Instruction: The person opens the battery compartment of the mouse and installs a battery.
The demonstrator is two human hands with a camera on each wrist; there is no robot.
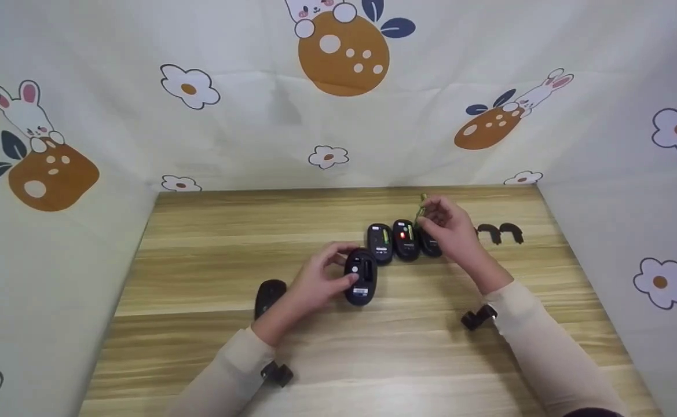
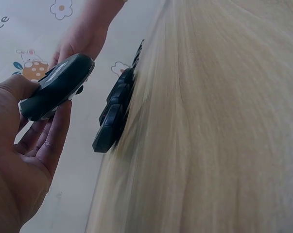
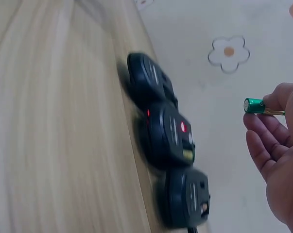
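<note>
My left hand grips a black computer mouse with its underside and an uncovered battery slot turned towards the head camera. In the left wrist view the thumb and fingers hold this mouse by its sides, off the table. Above the row of mice, my right hand pinches a green battery between thumb and fingers. Beneath it lie three upturned mice: a left one with a battery in its slot, a middle one with a battery and a red light, and a right one partly hidden by the hand.
Another black mouse lies on the wooden table, partly behind my left forearm. Curved black battery covers lie right of the right hand, one partly hidden. Patterned cloth stands along the table's back and sides.
</note>
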